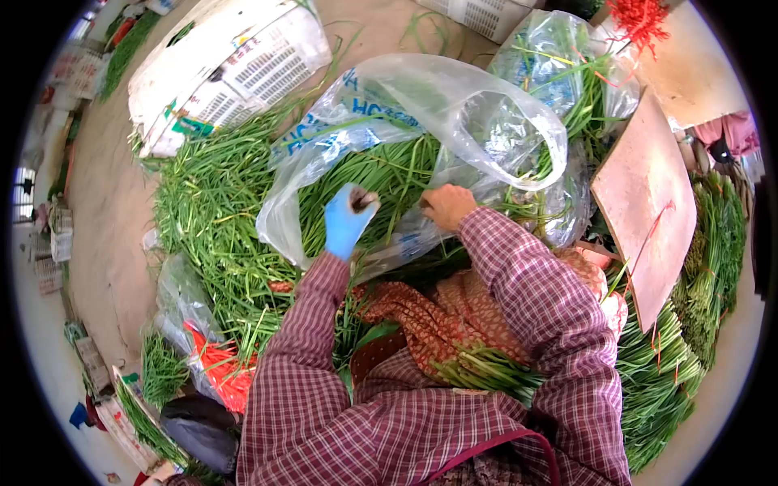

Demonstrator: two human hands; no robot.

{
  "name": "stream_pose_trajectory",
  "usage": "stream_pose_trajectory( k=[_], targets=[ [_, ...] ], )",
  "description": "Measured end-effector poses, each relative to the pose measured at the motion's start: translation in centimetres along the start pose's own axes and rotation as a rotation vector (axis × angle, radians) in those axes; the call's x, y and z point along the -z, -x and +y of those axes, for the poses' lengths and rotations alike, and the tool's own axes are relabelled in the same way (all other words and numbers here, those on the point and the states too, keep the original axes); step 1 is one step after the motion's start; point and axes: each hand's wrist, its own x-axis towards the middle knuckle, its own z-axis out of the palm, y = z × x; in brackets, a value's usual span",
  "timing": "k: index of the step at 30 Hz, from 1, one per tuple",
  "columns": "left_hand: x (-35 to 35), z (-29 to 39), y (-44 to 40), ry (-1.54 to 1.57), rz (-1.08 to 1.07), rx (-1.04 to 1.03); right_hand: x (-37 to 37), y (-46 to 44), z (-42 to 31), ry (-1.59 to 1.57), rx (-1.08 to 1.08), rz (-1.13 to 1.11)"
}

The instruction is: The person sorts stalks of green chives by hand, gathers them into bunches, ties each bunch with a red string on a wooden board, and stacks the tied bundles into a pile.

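Note:
My left hand (351, 219), in a blue glove with bare fingertips showing, is curled closed over the opening of a clear plastic bag (279, 198). Whatever its fingers hold is too small to make out. To its right, my bare right hand (447, 206) is closed at the bag's near edge, its fingertips pinched on something hidden. Long green stalks (377, 174) lie inside the bag, beyond both hands. In my lap, on a red patterned cloth (421, 320), rests a bunch of green stalks (486, 368).
Loose greens (215, 206) are heaped at the left, below a white crate (235, 77). Red ties (220, 373) lie lower left. A pinkish board (648, 202) stands at the right, near tied green bundles (660, 381). Another plastic bag (543, 61) sits behind.

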Motion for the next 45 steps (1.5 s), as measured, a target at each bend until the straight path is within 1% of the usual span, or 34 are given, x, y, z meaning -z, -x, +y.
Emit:
stream_pose_trajectory(
  k=[1, 3, 5, 7, 9, 10, 11, 12, 13, 15, 16, 17, 18, 19, 20, 21, 22, 23, 25, 27, 29, 30, 31, 33, 34, 35, 37, 38, 39, 40, 41, 43, 45],
  targets=[
    [2.1, 0.2, 1.7, 0.251, -0.038, 0.123, -0.1, -0.2, 0.0, -0.028, -0.012, -0.014],
    [7.3, 0.7, 5.3, 0.487, 0.078, 0.286, 0.1, 0.0, -0.2, -0.007, 0.051, 0.017],
    [13.1, -3.3, 8.3, 0.29, 0.372, 0.185, 0.1, 0.2, -0.6, 0.071, 0.013, 0.014],
    [19.2, -4.6, 11.1, -0.384, 0.602, 0.077, 0.0, -0.3, -1.7, 0.116, 0.015, 0.029],
    [21.6, -4.5, 12.6, -0.665, 0.782, 0.034, 0.2, -0.2, -2.8, 0.149, 0.131, 0.076],
    [21.3, -4.1, 12.5, -0.596, 0.741, -0.013, -0.1, -1.3, -4.2, 0.168, 0.114, -0.042],
    [20.7, -3.7, 12.3, -0.53, 0.701, -0.057, -1.1, -1.6, -5.5, 0.169, 0.121, -0.045],
    [19.3, -2.7, 11.6, -0.397, 0.596, -0.101, -2.6, -2.0, -6.6, 0.231, 0.259, -0.036],
    [16.9, -1.1, 10.8, -0.217, 0.381, -0.136, -4.3, -2.2, -7.5, 0.294, 0.394, -0.026],
    [10.8, 1.7, 8.9, 0.011, -0.061, -0.171, -8.5, -1.9, -8.5, 0.36, 0.545, 0.083],
    [7.6, 1.7, 7.9, 0.035, -0.188, -0.164, -8.7, -1.0, -9.4, 0.358, 0.544, 0.086],
    [4.5, -0.2, 7.0, -0.006, -0.185, -0.135, -8.6, 0.1, -10.2, 0.384, 0.47, -0.144],
    [3.1, -1.9, 5.6, -0.035, -0.108, -0.081, -8.5, 0.8, -10.3, 0.408, 0.389, -0.375],
    [1.8, -3.7, 4.5, -0.064, -0.035, -0.026, -8.8, 1.0, -10.0, 0.401, 0.378, -0.38],
    [0.8, -7.5, 3.6, -0.011, 0.052, 0.052, -9.1, 1.1, -9.7, 0.394, 0.418, -0.411],
    [1.2, -10.9, 2.9, 0.043, 0.146, 0.132, -9.1, 1.0, -9.3, 0.393, 0.462, -0.44],
    [2.8, -11.9, 2.9, -0.093, 0.185, 0.22, -9.1, 1.4, -9.1, 0.367, 0.456, -0.36],
    [4.7, -13.2, 3.2, -0.234, 0.227, 0.311, -8.7, 1.7, -9.3, 0.368, 0.461, -0.362],
    [7.3, -19.7, 4.9, -0.339, 0.311, 0.355, -7.2, 2.5, -10.2, 0.382, 0.496, -0.422],
    [10.8, -21.7, 8.2, -0.262, 0.227, 0.486, -7.8, 3.0, -10.7, 0.343, 0.474, -0.423],
    [12.4, -21.9, 11.0, -0.105, 0.084, 0.511, -9.5, 2.5, -11.1, 0.26, 0.428, -0.44],
    [12.3, -21.2, 11.3, -0.132, 0.069, 0.465, -10.1, 2.1, -10.9, 0.273, 0.493, -0.43],
    [11.7, -20.1, 10.9, -0.13, 0.07, 0.466, -9.0, 2.4, -11.2, 0.276, 0.492, -0.431],
    [10.4, -17.3, 10.4, -0.19, 0.141, 0.303, -6.8, 3.3, -12.2, 0.247, 0.539, -0.288],
    [10.3, -12.3, 9.7, -0.198, 0.11, 0.29, -6.0, 3.2, -12.8, 0.088, 0.51, -0.226],
    [9.3, -13.4, 9.3, -0.25, 0.091, 0.165, -6.4, 2.7, -12.4, 0.088, 0.51, -0.232],
    [7.7, -13.0, 8.3, -0.368, 0.017, 0.238, -8.4, 1.3, -10.9, 0.119, 0.642, 0.438],
    [7.2, -13.4, 8.0, -0.37, 0.019, 0.235, -9.3, 1.0, -9.8, 0.156, 0.602, 0.411],
    [6.5, -13.7, 7.7, -0.393, 0.01, 0.274, -9.0, 1.4, -9.6, 0.155, 0.599, 0.414],
    [6.2, -14.2, 7.6, -0.417, -0.002, 0.313, -8.7, 1.7, -9.4, 0.26, 0.452, -0.031],
    [6.0, -14.7, 8.0, -0.414, -0.004, 0.31, -8.5, 2.1, -9.3, 0.358, 0.289, -0.474],
    [5.7, -13.8, 8.9, -0.43, -0.089, 0.444, -10.0, 2.4, -8.8, 0.378, 0.273, -0.823],
    [5.7, -13.4, 9.5, -0.413, -0.133, 0.435, -11.3, 2.7, -9.0, 0.407, 0.297, -0.864]
  ],
)
